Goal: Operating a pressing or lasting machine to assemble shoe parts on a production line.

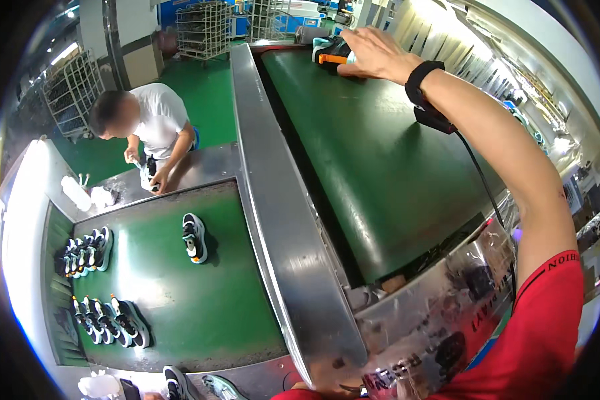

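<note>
My right hand [375, 56] reaches out to the far end of the raised green belt [380, 160], a black strap with a cable round its wrist. Its thumb and fingers close round the near side of a black and teal sports shoe [329, 51] with an orange part. The palm covers some of that shoe. Of my left arm only a little skin and red sleeve shows at the bottom edge; the left hand itself is out of sight.
A metal rail [280, 180] separates this belt from a lower green belt [180, 307]. One shoe [194, 238] stands alone there, with two rows of several shoes [110, 320] to its left. Across the lower belt, a person [150, 127] in white handles a shoe.
</note>
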`<state>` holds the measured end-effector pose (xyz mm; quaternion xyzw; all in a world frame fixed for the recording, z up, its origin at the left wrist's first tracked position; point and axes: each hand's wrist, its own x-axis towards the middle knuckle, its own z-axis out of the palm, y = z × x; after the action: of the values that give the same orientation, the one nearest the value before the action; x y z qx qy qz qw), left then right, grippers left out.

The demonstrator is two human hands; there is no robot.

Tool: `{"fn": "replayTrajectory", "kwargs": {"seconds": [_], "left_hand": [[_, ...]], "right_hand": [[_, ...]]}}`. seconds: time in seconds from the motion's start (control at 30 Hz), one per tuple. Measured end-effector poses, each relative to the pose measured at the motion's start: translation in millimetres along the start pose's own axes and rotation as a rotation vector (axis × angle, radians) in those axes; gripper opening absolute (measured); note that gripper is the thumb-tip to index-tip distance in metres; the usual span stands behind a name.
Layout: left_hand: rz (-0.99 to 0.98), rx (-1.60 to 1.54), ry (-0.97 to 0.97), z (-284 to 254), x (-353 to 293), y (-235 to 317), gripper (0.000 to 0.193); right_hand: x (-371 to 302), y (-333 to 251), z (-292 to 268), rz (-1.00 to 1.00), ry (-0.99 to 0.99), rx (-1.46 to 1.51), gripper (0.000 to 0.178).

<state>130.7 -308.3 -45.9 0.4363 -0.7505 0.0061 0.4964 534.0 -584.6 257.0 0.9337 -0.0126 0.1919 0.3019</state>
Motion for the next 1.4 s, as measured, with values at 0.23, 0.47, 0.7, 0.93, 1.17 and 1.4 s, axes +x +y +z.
{"fn": "replayTrajectory", "kwargs": {"seconds": [0.23,0.47,0.7,0.93,1.17,1.4], "left_hand": [[-0.128,-0.052,0.064,-61,-10,13,0.035],[-0.129,-0.099,0.083,-29,15,-15,0.035],[-0.144,-0.123,0.095,-12,26,-16,0.036],[-0.202,-0.231,0.026,-22,48,-5,0.038],[-0.332,-0.716,0.263,-92,114,65,0.075],[-0.328,-1.26,-0.123,3,148,179,0.092]], "right_hand": [[-74,68,-2,0.427,0.012,0.468,0.088],[-61,107,-29,0.654,-0.145,0.961,0.098],[-14,59,-22,0.562,-0.169,0.444,0.055],[-169,17,-144,0.509,0.148,0.605,0.074],[-456,-46,-318,0.555,0.726,0.896,0.082],[-660,-217,-400,1.121,1.005,0.924,0.077]]}}
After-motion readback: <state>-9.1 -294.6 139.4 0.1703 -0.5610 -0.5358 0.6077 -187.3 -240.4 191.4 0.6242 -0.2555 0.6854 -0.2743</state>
